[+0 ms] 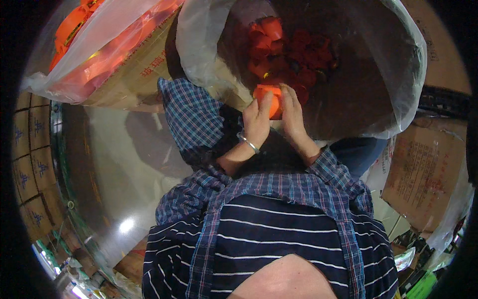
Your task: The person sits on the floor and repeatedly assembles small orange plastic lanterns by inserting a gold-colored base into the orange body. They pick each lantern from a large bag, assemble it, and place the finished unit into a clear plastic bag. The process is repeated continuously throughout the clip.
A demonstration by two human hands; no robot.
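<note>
Between my two hands is a bright orange curved piece [274, 107], its exact kind unclear. My left hand [257, 119], with a silver bangle at its wrist, closes on the piece's left side. On the right side my right hand [294, 113] presses its fingers, and the thumbs nearly meet at the top. Just beyond them opens a large container lined with a clear plastic bag [199, 42]. Inside it lie several red and orange pieces [267, 37] of similar look, the deeper ones dim in shadow.
At the upper left stands a cardboard box [134, 79] with a plastic liner and orange things inside. Another cardboard box [418, 169] is at the right. Stacked cartons [37, 149] line the far left. Pale floor [127, 164] shows to my left.
</note>
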